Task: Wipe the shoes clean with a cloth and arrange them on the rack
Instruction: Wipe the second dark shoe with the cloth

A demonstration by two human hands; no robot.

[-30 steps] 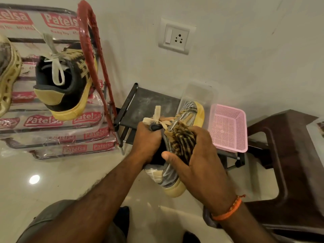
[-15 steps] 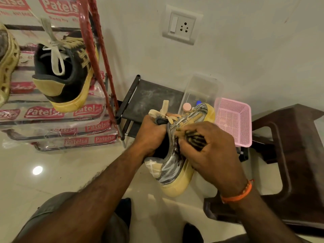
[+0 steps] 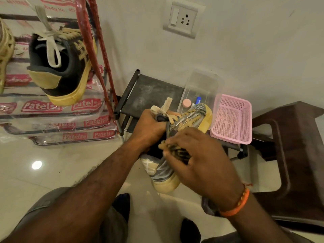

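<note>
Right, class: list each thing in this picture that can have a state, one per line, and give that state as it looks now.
Left hand: grips the shoe at its collar.
Right hand: holds the striped cloth against the shoe's side.
Held shoe: off the floor, toe pointing away, laced.
Black shoe: on the rack, heel outward, laces loose.
Pink basket: upright, nothing seen inside.
Clear box: open-topped, small items inside.

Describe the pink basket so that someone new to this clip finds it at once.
Start at the wall socket and drop to the low black stand below it. The pink basket sits at the stand's right end, beside a clear plastic box. It is the only pink, perforated container; the box next to it is see-through.
</note>
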